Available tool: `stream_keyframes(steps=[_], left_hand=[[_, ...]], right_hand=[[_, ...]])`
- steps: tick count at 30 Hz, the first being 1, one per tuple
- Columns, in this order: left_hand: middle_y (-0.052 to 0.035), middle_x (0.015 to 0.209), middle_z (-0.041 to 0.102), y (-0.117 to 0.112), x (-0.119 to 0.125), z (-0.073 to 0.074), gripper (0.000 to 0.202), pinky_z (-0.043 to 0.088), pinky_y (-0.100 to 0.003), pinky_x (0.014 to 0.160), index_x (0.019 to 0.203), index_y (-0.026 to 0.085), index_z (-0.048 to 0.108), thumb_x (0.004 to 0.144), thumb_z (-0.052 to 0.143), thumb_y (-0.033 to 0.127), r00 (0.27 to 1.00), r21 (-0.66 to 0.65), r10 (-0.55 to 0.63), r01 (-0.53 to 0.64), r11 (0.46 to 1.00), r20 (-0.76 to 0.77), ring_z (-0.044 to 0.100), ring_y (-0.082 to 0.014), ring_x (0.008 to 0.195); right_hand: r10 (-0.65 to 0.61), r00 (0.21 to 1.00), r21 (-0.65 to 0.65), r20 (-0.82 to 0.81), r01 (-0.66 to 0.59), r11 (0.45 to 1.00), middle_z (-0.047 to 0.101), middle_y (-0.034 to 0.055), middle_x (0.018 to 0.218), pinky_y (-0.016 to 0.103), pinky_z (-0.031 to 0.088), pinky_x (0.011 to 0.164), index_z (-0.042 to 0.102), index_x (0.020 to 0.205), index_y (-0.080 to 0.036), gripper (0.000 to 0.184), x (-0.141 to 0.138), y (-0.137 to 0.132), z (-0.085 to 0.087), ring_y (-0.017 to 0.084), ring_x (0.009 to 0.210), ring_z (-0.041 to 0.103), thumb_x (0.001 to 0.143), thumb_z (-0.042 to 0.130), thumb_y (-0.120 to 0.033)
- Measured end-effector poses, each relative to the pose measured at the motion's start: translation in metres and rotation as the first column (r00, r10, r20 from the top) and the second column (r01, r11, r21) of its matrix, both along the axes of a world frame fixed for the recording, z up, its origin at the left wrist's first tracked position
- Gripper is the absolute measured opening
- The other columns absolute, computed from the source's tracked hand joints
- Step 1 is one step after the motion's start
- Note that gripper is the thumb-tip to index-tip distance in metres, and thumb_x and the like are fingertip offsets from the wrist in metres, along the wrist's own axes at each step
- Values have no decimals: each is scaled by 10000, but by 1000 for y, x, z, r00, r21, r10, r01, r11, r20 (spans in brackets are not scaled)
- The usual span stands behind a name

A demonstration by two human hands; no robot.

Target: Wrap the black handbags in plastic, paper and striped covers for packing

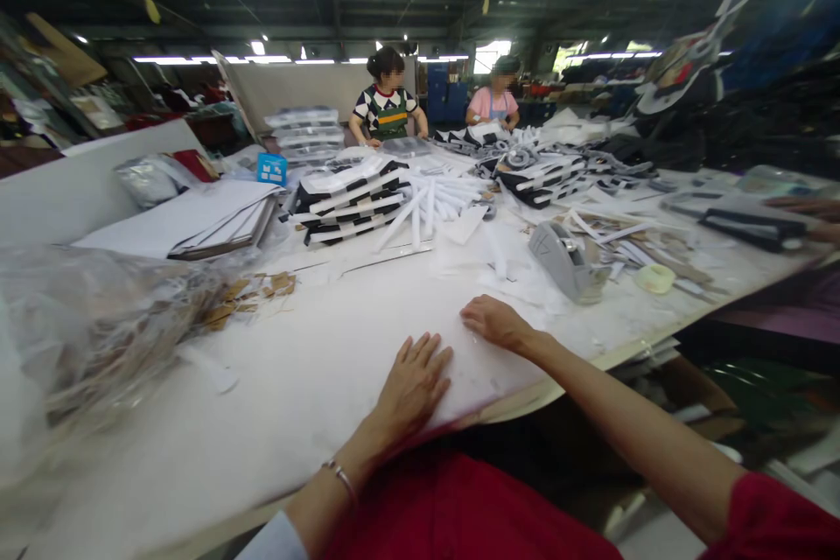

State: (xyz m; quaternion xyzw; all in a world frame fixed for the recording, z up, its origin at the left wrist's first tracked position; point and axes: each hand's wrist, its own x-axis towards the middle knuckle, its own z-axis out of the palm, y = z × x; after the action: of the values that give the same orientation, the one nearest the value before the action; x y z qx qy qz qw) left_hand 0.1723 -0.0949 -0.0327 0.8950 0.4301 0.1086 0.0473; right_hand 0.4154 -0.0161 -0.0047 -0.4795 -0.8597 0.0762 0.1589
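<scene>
My left hand [413, 383] lies palm down on the white tabletop [328, 350] near its front edge. Its fingers are stretched out and a little spread, with a bracelet at the wrist. Ahead and to the right, my right hand [497, 321] rests on the same surface with its fingers curled together. Whatever might be under those fingers is hidden. A grey tape dispenser [565, 261] stands beyond the right hand. White paper scraps [463, 227] and white tube-like strips [433, 199] lie farther back, beside a stack of black-and-white folded pieces [351, 201].
Clear plastic bags [98, 341] cover the left side, beside brown scraps [253, 296] and a stack of white sheets [190, 219]. A roll of tape [654, 278] lies among strips at right. Two people work across the table; another person's hand [810, 208] shows at far right.
</scene>
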Motion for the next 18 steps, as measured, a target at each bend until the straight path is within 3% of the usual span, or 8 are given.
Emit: stream_keyframes(steps=[5, 12, 16, 18], left_hand=[[-67, 1523, 417, -1, 2, 1, 439, 262, -481, 1185, 1404, 269, 470, 981, 416, 374, 1000, 8, 5, -5, 1000, 20, 347, -248, 1421], [-66, 1488, 466, -1, 1, -4, 415, 292, -471, 1170, 1368, 266, 498, 968, 467, 370, 999, 71, 3, -6, 997, 50, 391, -235, 1393], [-69, 1477, 479, 0, 1, -4, 408, 315, -467, 1156, 1354, 257, 511, 959, 484, 358, 998, 78, 0, -4, 997, 64, 414, -238, 1378], [-70, 1469, 490, 2, 1, -6, 398, 325, -464, 1148, 1343, 251, 525, 962, 474, 354, 997, 95, -5, -1, 995, 72, 428, -239, 1368]], right_hand=[[3, 993, -30, 116, 0, 1000, 681, 112, 845, 308, 482, 742, 650, 694, -170, 214, -16, -2, 8, 225, 833, 609, 872, 538, -133], [-75, 997, -3, 32, 76, 997, 673, 97, 891, 297, 476, 807, 650, 804, -166, 170, -14, -5, 6, 202, 863, 599, 881, 503, -128], [-192, 974, -22, -119, 191, 981, 690, 59, 877, 276, 502, 771, 653, 876, -178, 178, 12, -40, 11, 173, 798, 632, 913, 484, -221], [-310, 904, -124, -295, 285, 950, 708, 46, 862, 285, 512, 768, 673, 882, -194, 222, 32, -71, 10, 184, 805, 658, 921, 499, -327]])
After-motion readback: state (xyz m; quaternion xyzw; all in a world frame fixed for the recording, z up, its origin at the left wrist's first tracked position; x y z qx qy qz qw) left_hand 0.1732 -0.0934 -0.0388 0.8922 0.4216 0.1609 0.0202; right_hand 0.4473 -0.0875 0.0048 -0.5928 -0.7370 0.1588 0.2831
